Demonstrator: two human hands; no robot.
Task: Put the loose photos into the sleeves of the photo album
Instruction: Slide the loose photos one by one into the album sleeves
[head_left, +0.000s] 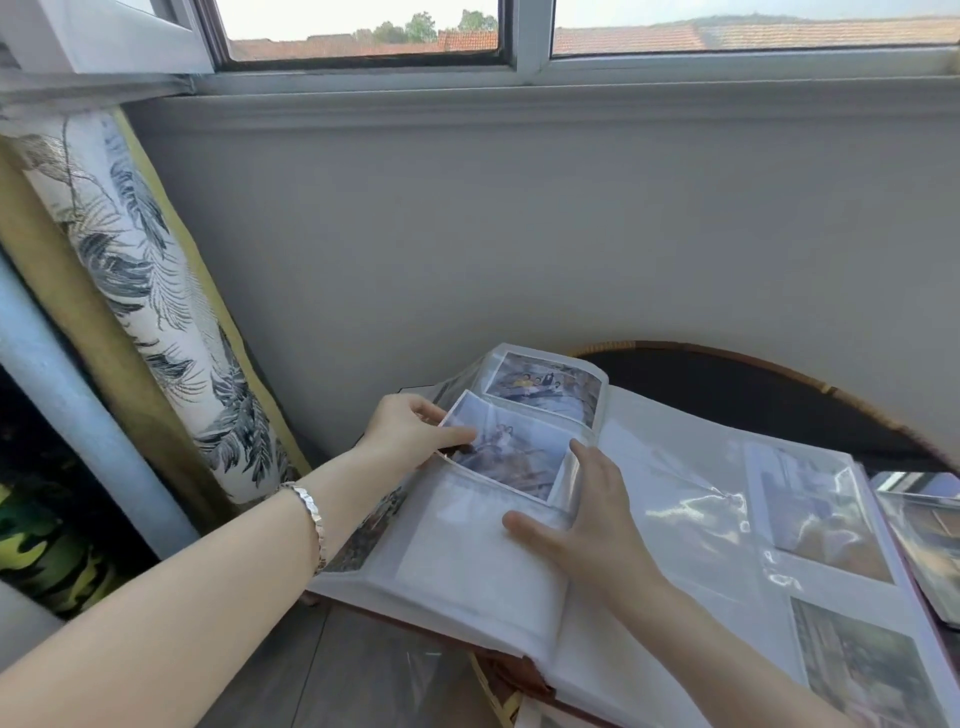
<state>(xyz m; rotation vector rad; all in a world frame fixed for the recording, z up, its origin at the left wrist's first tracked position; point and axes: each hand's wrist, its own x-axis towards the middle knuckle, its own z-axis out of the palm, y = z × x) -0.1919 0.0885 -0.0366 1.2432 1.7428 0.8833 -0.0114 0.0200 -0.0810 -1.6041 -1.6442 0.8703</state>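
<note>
An open photo album (675, 525) with clear plastic sleeves lies on a round dark table (737, 384). My left hand (410, 434) pinches the left edge of a loose photo (514, 452) that sits tilted and partly inside the middle sleeve of the left page. My right hand (582, 525) rests flat on that page, its fingers spread, holding the sleeve's right edge. A filled sleeve with a photo (545, 387) is above it. An empty sleeve (472, 561) lies below. The right page holds two photos (821, 519).
Several loose photos (924, 525) lie stacked on the table at the far right, beside the album. A leaf-patterned curtain (140, 280) hangs at the left by the wall. A window runs along the top. The album overhangs the table's near edge.
</note>
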